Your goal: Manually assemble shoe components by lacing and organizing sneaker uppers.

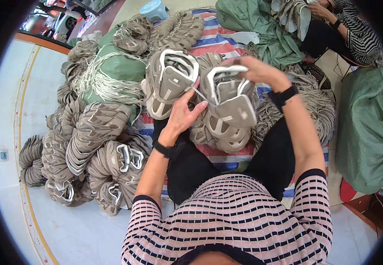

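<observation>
Two stacks of grey-beige shoe uppers with white-lined collars stand before me. At the left stack's top upper (pixel 172 79), my left hand (pixel 180 115) has its fingers closed around a thin white lace (pixel 197 94), which runs across to the other stack. Its thumb points toward the right stack's top upper (pixel 233 110), whose tongue faces me. My right hand (pixel 255 70), slightly blurred, reaches over that upper's far collar with its fingers curled onto the rim. Its fingertips are partly hidden. More nested uppers (pixel 227 137) hang below, between my knees.
Bundled uppers (pixel 96 132) are heaped at left, beside a green sack (pixel 118 70) draped with white laces (pixel 105 84). A lace pile (pixel 310 110) lies right on the striped sheet (pixel 211 22). A full green sack (pixel 366 132) stands far right. Another person (pixel 354 35) handles grey pieces (pixel 291 20).
</observation>
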Demonstrator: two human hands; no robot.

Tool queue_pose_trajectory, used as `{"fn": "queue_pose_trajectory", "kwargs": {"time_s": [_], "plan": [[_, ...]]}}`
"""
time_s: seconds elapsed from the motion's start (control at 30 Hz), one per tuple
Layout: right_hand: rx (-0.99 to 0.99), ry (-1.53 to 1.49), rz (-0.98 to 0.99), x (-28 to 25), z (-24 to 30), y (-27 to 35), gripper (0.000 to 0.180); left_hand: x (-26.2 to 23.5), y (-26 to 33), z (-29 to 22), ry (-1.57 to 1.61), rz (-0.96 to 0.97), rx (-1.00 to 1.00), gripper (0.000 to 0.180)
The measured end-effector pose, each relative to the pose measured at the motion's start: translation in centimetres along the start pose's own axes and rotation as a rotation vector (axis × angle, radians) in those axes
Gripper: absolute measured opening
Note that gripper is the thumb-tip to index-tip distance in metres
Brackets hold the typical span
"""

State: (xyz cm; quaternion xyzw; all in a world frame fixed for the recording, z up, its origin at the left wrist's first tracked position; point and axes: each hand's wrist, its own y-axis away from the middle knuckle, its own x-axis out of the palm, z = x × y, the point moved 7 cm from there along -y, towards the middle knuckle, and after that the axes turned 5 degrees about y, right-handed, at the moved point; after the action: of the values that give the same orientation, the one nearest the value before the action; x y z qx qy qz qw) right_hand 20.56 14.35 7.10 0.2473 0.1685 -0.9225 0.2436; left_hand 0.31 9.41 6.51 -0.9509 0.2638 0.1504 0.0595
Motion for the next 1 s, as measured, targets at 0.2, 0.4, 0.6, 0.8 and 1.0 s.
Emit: {"fn": "queue_pose_trajectory", "kwargs": {"time_s": [0.2, 0.4, 0.6, 0.8, 1.0], "plan": [[0.244, 0.416, 0.222, 15.1, -8.1, 2.7, 0.042, 4.7, -1.1, 8.4, -0.121, 0.062, 0.006, 0.052], [0.310, 0.214, 0.184, 14.4, -8.6, 2.5, 0.048, 3.8, -2.3, 9.6, -0.081, 0.095, -0.026, 0.047], [0.648, 0.319, 0.126, 9.7, -11.0, 6.9, 0.049, 4.1, -3.0, 10.4, -0.163, 0.128, -0.052, 0.052], [0.247, 0.571, -0.054, 10.6, -0.5, 8.3, 0.053, 5.8, -2.1, 9.8, -0.136, 0.330, -0.156, 0.047], [0.005, 0.805, -0.011, 13.3, 5.6, 8.6, 0.062, 3.9, -3.5, 10.9, -0.242, 0.122, 0.066, 0.034]]}}
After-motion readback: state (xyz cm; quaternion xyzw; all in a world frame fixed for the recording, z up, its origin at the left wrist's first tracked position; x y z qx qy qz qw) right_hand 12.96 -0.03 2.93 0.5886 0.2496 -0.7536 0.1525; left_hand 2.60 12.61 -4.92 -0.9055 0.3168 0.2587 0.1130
